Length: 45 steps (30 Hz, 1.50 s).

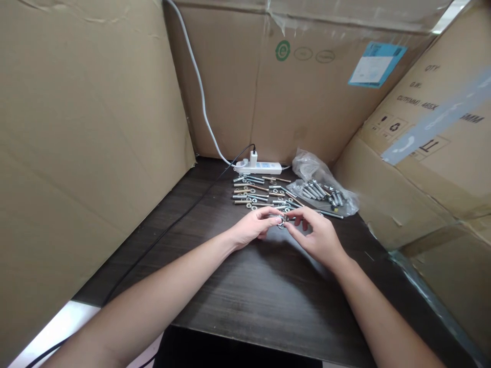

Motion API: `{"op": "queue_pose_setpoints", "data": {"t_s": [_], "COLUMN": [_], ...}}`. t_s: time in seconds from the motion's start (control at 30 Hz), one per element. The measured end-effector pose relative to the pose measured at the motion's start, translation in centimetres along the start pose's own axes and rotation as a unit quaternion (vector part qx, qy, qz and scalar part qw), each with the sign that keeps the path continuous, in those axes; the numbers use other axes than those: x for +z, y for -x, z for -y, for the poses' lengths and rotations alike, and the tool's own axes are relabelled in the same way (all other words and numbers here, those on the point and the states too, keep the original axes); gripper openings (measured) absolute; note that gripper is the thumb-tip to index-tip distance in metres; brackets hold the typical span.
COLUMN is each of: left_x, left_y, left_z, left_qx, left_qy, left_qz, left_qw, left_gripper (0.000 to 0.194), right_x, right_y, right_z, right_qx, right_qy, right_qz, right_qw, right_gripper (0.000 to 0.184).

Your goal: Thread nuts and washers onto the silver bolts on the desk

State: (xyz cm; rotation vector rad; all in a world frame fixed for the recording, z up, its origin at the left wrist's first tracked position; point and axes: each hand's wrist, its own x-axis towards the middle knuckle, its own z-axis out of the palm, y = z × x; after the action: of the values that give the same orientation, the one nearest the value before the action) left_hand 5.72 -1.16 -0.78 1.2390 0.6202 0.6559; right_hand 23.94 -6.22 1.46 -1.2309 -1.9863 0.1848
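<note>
My left hand (256, 226) and my right hand (317, 235) meet above the dark wooden table (245, 301), fingertips pinched together on a small metal bolt with a washer (282, 221). Just beyond them lie several loose bolts and washers (255, 193) in rough rows. A clear plastic bag (320, 186) with more bolts lies to the right of them. What the fingertips hold is partly hidden by the fingers.
Large cardboard boxes wall the table on the left (84, 153), back (291, 82) and right (429, 153). A white power strip (258, 166) with a plugged charger lies at the back; its white cable climbs the box, and a black cable (164, 232) runs across the table.
</note>
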Motion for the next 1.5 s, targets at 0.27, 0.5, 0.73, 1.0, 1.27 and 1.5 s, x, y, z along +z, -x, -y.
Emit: {"op": "queue_pose_setpoints", "data": {"t_s": [0.27, 0.5, 0.73, 1.0, 1.27, 1.5], "left_x": [0.8, 1.0, 0.4, 0.4, 0.2, -0.1], "left_y": [0.0, 0.2, 0.1, 0.3, 0.0, -0.1], "left_z": [-0.4, -0.5, -0.3, -0.4, -0.1, -0.5], "left_qx": [0.118, 0.151, 0.179, 0.208, 0.188, 0.107], "left_qy": [-0.121, -0.199, -0.25, -0.321, -0.288, -0.172], "left_qz": [-0.056, -0.08, -0.058, -0.062, -0.067, -0.039], "left_qw": [0.984, 0.965, 0.95, 0.922, 0.937, 0.978], "left_gripper": [0.023, 0.018, 0.02, 0.021, 0.021, 0.026], "right_x": [0.4, 1.9, 2.5, 3.3, 3.5, 2.8], "right_y": [0.2, 0.5, 0.8, 0.6, 0.8, 1.0], "right_z": [-0.5, -0.4, -0.8, -0.8, -1.2, -1.6], "right_qx": [0.042, 0.112, 0.136, 0.312, 0.269, 0.167], "right_qy": [0.037, -0.063, -0.109, -0.33, -0.357, -0.209], "right_qz": [0.052, 0.051, 0.044, 0.074, 0.083, 0.063], "right_qw": [0.997, 0.99, 0.984, 0.888, 0.891, 0.961], "right_gripper": [0.016, 0.027, 0.035, 0.054, 0.045, 0.039]}}
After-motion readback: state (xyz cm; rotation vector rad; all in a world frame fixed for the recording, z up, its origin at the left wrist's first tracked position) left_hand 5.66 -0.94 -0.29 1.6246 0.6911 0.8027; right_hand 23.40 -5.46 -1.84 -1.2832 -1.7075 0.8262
